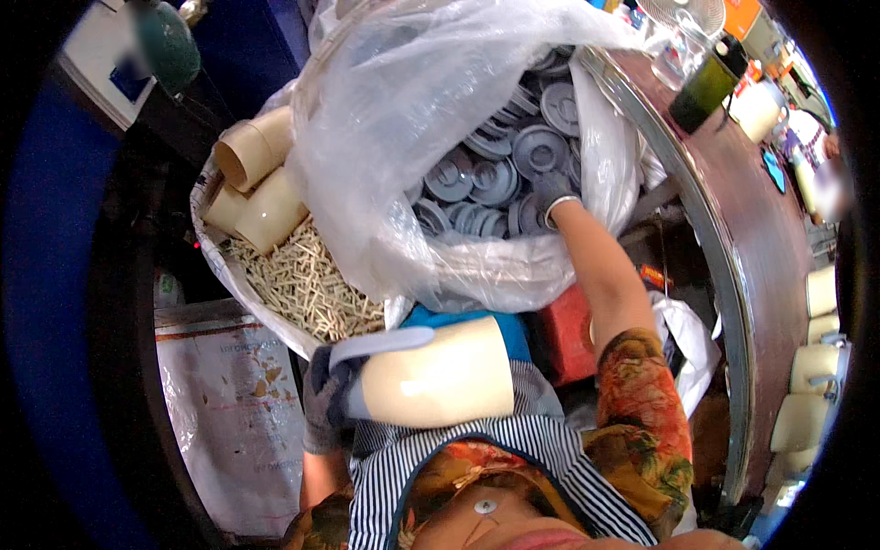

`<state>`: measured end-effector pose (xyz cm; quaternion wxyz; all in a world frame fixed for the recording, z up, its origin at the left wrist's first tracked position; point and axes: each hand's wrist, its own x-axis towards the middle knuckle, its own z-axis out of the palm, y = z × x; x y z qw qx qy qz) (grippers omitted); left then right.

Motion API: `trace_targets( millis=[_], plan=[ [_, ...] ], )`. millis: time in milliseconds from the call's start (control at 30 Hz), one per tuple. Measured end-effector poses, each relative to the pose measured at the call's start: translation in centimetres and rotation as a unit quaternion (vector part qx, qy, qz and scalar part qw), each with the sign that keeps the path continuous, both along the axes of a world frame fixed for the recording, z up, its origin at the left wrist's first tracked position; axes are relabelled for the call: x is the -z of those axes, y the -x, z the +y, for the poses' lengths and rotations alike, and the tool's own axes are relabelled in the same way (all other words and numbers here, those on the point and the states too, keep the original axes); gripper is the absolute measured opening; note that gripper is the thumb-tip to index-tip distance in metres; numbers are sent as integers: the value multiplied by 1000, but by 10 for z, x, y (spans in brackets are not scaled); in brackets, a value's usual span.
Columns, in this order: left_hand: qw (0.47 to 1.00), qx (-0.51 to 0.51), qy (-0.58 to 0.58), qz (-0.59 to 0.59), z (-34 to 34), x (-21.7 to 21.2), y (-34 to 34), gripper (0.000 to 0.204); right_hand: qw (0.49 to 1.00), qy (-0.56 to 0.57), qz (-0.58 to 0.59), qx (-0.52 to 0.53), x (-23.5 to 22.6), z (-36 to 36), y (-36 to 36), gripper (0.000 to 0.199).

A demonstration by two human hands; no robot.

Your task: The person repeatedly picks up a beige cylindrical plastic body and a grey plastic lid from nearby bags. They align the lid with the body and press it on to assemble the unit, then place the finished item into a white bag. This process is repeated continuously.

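The left hand (323, 403), gloved, wraps its fingers around one end of a cream tube (438, 376) held crosswise against the striped apron (541, 412). The right hand (550, 194) reaches into a clear plastic bag (394, 119) of grey round lids (500, 174) — whether it grips one I cannot tell.

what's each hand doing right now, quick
Left hand: gloved, closed around a cream plastic cup with a grey lid.
Right hand: gloved, reaching among the grey lids in the clear bag; grip cannot be told.
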<state>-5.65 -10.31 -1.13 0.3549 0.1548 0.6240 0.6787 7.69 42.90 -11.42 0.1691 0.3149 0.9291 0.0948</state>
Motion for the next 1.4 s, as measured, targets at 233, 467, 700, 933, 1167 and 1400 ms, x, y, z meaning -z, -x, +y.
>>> trace_targets(
  millis=[233, 467, 700, 933, 1167, 1400],
  plan=[
    [941, 62, 45, 330, -7, -5, 2, 32, 971, -137, 175, -88, -56, -72, -21, 44],
    [983, -77, -108, 126, -14, -2, 4, 29, 919, -9, 361, -159, -146, -297, -151, 47],
    [988, -22, -114, 98, -42, 8, 8, 36, 888, 292, 356, -8, -111, -354, -191, 72],
    [988, -48, -137, 54, -51, 18, -3, 33, 948, 28, 316, -12, -88, -356, -171, 68],
    [990, -1, -140, -17, -57, 0, -11, 40, 848, 254, 464, 29, -102, -345, -166, 54],
    [983, 3, -146, -111, -29, 0, -24, 28, 630, 315, 709, -38, -130, -366, -132, 50]
  ],
)
